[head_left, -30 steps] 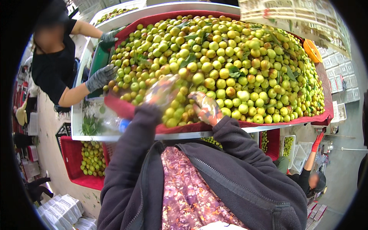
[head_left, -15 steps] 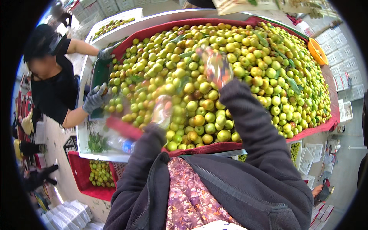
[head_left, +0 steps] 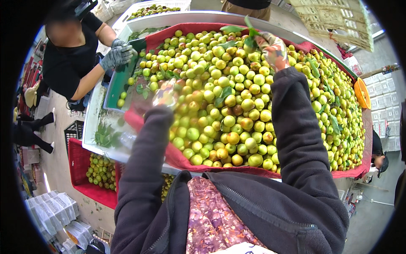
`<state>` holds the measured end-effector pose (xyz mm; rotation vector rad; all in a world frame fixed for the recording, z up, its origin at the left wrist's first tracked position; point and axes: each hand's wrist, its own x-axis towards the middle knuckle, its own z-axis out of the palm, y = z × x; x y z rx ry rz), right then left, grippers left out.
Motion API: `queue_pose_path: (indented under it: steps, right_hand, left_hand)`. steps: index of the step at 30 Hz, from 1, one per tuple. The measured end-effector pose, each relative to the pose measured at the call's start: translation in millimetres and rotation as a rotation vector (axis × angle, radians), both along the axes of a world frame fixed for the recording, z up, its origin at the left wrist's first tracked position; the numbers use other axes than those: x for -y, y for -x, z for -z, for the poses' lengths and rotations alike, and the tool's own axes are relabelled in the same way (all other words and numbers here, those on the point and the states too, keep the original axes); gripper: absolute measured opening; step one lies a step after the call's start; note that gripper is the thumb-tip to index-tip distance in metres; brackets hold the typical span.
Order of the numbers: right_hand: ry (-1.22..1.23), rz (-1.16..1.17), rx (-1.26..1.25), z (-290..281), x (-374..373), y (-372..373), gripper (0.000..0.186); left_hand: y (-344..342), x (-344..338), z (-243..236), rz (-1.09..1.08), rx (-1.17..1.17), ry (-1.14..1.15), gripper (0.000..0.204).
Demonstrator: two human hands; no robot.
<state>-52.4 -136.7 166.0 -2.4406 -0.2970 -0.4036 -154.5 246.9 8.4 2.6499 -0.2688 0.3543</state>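
Note:
A big heap of round green jujubes (head_left: 237, 114), many with brown patches, lies on a red cloth (head_left: 182, 156) inside a white-sided table. At the far side of the heap, my gloved right hand (head_left: 272, 50) is raised with its fingers closed on a leafy sprig (head_left: 252, 34); whether a fruit hangs on it is hard to make out. My gloved left hand (head_left: 165, 94) is over the heap's left edge, smeared by motion, and its fingers cannot be read. Loose leaves (head_left: 223, 96) lie among the fruit.
At the left a co-worker's gloved hands (head_left: 118, 55) are together beside a green tray (head_left: 112, 97). A red-lined crate (head_left: 80, 178) of fruit stands below the table's left corner. An orange basket (head_left: 362, 93) sits at the right end, and leaves (head_left: 105, 137) lie at the table's left.
My right hand has moved farther away and to the right, lifting a leafy sprig. My left hand has moved away and left. The co-worker's hands have come together, and the view has shifted.

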Motion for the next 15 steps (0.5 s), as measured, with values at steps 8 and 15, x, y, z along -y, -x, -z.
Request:
queue_pose_path:
  steps: [8,15]
  right_hand:
    - [-0.163,0.084,0.137,-15.7,14.7,42.2,0.021]
    - [-0.715,-0.037,-0.115,25.0,-16.3,52.5,0.027]
  left_hand:
    - [-70.5,53.2,-39.3,0.144,-0.184,0.947,0.016]
    - [-25.5,137.6,-85.7,0.424,-0.885,1.621,0.043]
